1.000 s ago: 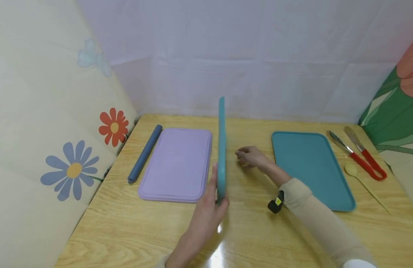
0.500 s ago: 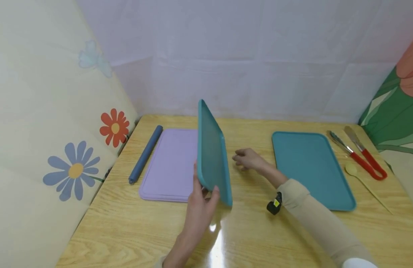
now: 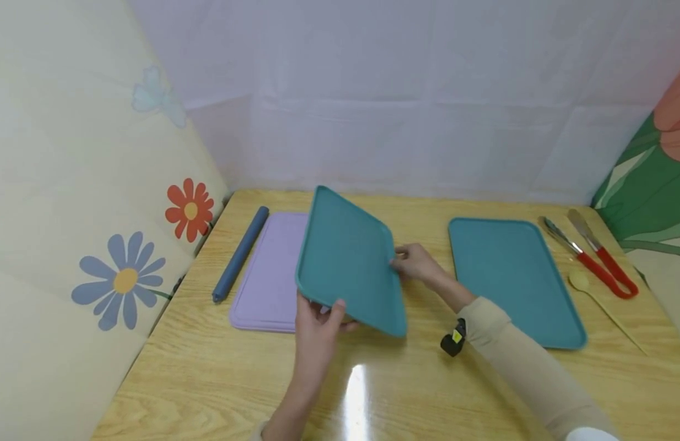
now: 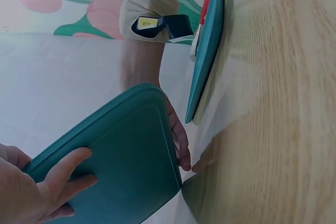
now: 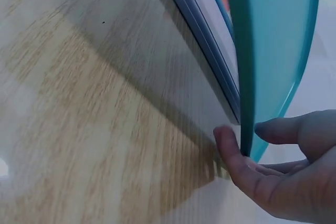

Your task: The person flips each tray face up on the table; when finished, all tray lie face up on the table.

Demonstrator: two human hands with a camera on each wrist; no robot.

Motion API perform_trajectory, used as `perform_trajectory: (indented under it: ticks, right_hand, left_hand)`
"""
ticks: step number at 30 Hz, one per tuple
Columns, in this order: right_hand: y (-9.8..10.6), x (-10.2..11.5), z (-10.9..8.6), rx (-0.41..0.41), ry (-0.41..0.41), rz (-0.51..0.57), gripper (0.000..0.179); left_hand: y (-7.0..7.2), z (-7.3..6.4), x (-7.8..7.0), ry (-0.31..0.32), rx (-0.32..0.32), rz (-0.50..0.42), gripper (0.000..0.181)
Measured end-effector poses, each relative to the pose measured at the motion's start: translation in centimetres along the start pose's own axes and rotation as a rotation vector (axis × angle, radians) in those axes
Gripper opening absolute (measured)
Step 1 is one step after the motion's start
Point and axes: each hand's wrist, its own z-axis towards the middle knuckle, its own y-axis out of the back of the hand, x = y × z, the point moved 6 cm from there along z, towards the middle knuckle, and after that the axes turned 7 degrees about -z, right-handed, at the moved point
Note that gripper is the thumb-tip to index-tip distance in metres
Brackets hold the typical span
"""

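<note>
Teal tray (image 3: 348, 260) tilts, left hand (image 3: 315, 334) gripping it, right hand (image 3: 419, 264) seemingly pinching its edge.

raised tray (image 3: 348, 263): smooth plastic | table (image 3: 428, 386): glossy wood-grain | backdrop (image 3: 340, 116): creased cloth | sleeve (image 3: 530, 361): matt cloth

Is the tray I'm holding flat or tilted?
Tilted. In the head view, the held teal tray slants, its left side higher than its right; the left hand grips its near edge.
</note>
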Motion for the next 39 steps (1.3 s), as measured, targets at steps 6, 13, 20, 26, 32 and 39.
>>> perform_trajectory:
  ticks: [6,13,20,26,32,39]
  right_hand:
    - [0.5,-0.6,0.1,-0.028,-0.03,-0.022,0.053]
    - [1.5,-1.0,-0.2,-0.067,-0.09,0.047,0.049]
    - [2.8,-1.8,-0.5,-0.138,-0.115,0.074,0.043]
    - [4.3,-2.2,-0.9,-0.177,-0.122,0.08,0.04]
    - [5.1,-2.4,-1.3,-0.173,-0.142,0.053,0.042]
    - [5.8,-2.8,-1.6,-0.159,-0.149,0.003,0.043]
  left_hand:
    - [0.3,0.1,0.1,0.01,-0.012,-0.071,0.065]
    - [1.4,0.3,0.4,0.084,-0.064,-0.145,0.069]
    - [2.3,0.8,1.0,0.182,-0.1,-0.163,0.073]
    - [2.9,1.3,2.0,0.237,-0.082,-0.208,0.069]
    - [3.0,1.6,2.4,0.279,-0.035,-0.212,0.064]
    - [3.6,2.1,2.7,0.335,-0.006,-0.15,0.082]
